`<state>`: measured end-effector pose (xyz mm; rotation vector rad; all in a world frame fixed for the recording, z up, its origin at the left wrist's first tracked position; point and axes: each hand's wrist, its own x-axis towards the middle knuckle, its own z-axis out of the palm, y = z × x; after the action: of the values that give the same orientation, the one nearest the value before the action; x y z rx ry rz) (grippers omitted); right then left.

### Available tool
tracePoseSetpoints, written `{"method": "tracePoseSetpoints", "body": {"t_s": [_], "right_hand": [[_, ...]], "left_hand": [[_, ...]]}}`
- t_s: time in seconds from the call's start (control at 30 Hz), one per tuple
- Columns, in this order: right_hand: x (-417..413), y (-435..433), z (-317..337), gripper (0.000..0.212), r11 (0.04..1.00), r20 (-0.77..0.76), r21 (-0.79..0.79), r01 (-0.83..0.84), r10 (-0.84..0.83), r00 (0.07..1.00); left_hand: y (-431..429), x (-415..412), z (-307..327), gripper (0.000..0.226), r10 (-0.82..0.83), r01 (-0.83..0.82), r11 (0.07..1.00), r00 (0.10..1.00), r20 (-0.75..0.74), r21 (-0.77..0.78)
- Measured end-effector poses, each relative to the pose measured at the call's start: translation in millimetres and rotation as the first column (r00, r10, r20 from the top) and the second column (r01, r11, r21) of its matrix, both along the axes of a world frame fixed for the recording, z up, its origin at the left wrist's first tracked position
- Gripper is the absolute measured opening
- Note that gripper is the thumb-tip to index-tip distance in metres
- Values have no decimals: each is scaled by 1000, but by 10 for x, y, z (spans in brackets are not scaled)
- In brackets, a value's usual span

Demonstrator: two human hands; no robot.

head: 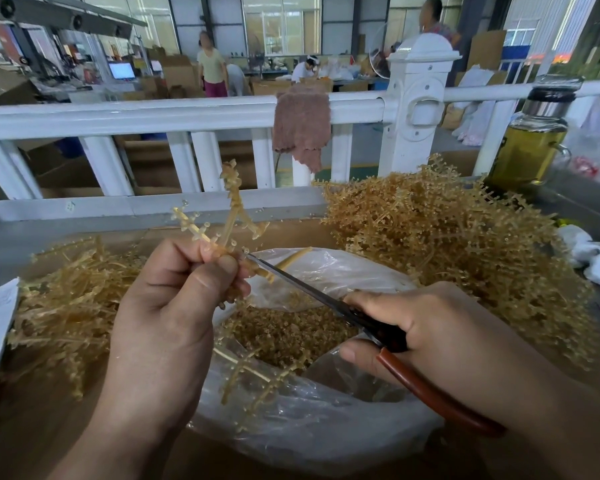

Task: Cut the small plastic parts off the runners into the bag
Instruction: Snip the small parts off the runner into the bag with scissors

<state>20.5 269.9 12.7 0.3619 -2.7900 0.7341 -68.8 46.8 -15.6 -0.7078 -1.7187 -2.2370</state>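
Holding the work over the open bag (326, 441) at centre frame, the left hand (167, 306) pinches 1 runner (232, 202) between its thumb and curled fingers. The right hand (430, 334) is wrapped round the handles of the scissors (326, 297). The blade tip meets a branch of the runner just beside the left thumb.

Probable faults:
1. The blade tip nicks the left thumb, because the cut point lies so near it.
2. Cut parts (284, 336) spring off and land outside the bag, among the pile of runners (447, 233) at right or the pile of bare-looking stems (66, 296) at left.
3. Stem offcuts drop in with the parts; several branched pieces already lie inside the bag.

Limits of view:
- The blade opening cannot be judged; the blades read as 1 thin line.
- The right hand covers most of the scissor handles.
- The lower edge of the frame hides the bag's base.
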Motion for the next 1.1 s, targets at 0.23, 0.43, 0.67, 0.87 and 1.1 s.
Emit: {"method": "tracePoseSetpoints", "body": {"t_s": [0.23, 0.43, 0.67, 0.87, 1.1], "right_hand": [[-14, 3, -9, 66, 1000, 40, 1, 8, -8, 999], [-22, 16, -9, 66, 1000, 46, -24, -5, 6, 999], [-5, -3, 14, 57, 1000, 44, 8, 5, -5, 999], [-5, -11, 15, 56, 1000, 39, -19, 0, 1, 999], [-1, -27, 7, 64, 999, 24, -23, 22, -22, 999]], "left_hand": [[1, 8, 20, 11, 24, -23, 1000, 999, 29, -7], [12, 30, 46, 13, -17, 18, 1000, 999, 48, -20], [23, 52, 50, 15, -19, 21, 998, 1000, 23, -67], [9, 52, 45, 6, -26, 27, 997, 999, 21, -69], [1, 45, 35, 7, -29, 30, 997, 999, 22, -77]]}}
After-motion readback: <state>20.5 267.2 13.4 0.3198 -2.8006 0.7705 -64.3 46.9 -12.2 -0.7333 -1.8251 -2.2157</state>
